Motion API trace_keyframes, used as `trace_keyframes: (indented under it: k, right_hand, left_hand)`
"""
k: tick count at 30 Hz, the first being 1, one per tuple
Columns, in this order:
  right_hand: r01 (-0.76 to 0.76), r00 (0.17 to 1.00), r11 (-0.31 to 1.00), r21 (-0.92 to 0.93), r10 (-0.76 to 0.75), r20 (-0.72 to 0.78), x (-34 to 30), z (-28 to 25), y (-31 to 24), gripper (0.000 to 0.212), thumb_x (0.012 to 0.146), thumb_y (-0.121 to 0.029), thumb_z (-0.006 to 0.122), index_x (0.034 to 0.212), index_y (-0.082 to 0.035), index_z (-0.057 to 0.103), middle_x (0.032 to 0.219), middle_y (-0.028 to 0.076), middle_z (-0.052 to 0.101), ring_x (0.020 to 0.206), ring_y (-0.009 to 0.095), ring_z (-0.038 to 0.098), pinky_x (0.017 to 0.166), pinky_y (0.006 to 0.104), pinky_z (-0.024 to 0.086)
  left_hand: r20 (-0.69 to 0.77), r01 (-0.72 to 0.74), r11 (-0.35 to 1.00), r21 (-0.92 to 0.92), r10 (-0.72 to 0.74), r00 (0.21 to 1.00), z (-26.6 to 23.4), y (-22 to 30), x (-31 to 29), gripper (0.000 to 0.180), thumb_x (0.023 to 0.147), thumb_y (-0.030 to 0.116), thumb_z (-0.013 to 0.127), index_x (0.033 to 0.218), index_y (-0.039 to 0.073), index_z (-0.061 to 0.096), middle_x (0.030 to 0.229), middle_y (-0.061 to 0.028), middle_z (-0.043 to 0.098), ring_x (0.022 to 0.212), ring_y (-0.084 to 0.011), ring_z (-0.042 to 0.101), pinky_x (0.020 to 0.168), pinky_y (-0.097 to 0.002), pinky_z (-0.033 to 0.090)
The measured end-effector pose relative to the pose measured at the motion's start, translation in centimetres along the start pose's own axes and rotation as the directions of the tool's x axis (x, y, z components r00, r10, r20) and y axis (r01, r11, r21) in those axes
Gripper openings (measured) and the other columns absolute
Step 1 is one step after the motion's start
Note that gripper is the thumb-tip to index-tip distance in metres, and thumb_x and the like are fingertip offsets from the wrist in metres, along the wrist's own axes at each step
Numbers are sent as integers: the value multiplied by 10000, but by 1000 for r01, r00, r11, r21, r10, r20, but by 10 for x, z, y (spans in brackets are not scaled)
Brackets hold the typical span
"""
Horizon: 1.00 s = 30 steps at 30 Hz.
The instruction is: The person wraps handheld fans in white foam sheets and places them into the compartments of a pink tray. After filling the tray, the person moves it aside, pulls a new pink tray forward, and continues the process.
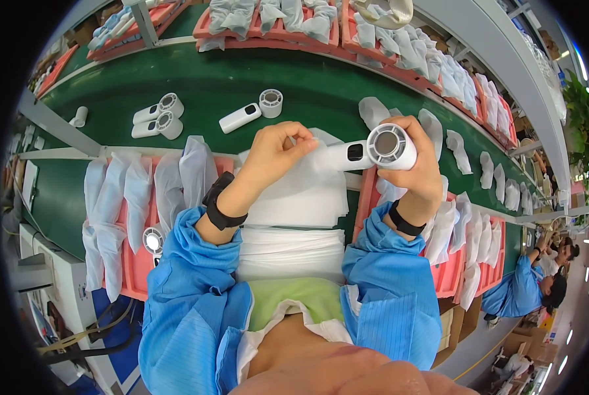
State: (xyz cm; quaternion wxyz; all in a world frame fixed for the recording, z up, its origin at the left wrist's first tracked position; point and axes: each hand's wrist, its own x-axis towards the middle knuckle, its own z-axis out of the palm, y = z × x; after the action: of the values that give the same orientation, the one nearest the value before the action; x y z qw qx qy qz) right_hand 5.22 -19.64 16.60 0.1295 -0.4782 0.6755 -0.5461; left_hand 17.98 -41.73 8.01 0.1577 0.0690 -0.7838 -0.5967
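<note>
The right hand (416,161) has its fingers wrapped round the round head of a white handheld fan (372,150). From that grip the fan's long axis runs almost crosswise, its handle pointing toward the left hand (278,148); the right is the nearer, touching it. The left thumb and forefinger are narrowed beside a thin white sleeve (323,139); whether they pinch it, or the handle's end is inside it, I cannot tell. Below the left fingers lies a sleeve stack (291,204); beyond them, another fan (240,118) rests on the green desk (209,79).
</note>
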Motion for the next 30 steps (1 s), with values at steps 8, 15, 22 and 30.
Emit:
trace_keyframes:
  k: [8, 15, 22, 30]
  right_hand:
    - [195, 979, 953, -233, -175, 101, 25, 58, 13, 660, 568, -13, 756, 1199, -33, 561, 1068, 96, 544, 991, 209, 555, 851, 296, 443]
    - [219, 975, 913, -345, -217, 45, 28, 97, 13, 747, 593, 17, 762, 1301, -55, 536, 1061, 121, 517, 988, 265, 549, 852, 328, 459]
    - [210, 947, 852, -480, -299, -116, 33, 92, 21, 733, 612, -9, 770, 1302, -43, 525, 1058, 134, 513, 972, 281, 555, 825, 341, 474]
    - [18, 915, 956, -293, -134, -380, 37, 105, 37, 598, 680, -67, 787, 1186, 17, 480, 1110, 133, 542, 1017, 215, 565, 832, 316, 479]
  left_hand:
    - [-163, -92, 727, -681, -28, 986, 0, 19, -9, 138, 940, 175, 602, 985, 52, 645, 871, 1, 639, 770, -77, 565, 726, -226, 450]
    - [-189, -153, 611, -777, 6, 982, -9, 18, -13, 139, 917, 140, 619, 1007, 44, 664, 903, -36, 650, 768, -106, 575, 731, -270, 456]
    - [-330, -501, 840, 209, 543, 772, 26, 28, -29, 214, 772, -18, 673, 983, 20, 675, 857, -64, 616, 743, -191, 580, 630, -310, 456]
    - [-365, -408, 837, 364, 531, 764, 23, 37, -17, 387, 683, 8, 727, 1062, 46, 657, 1004, -98, 582, 802, -256, 585, 642, -322, 489]
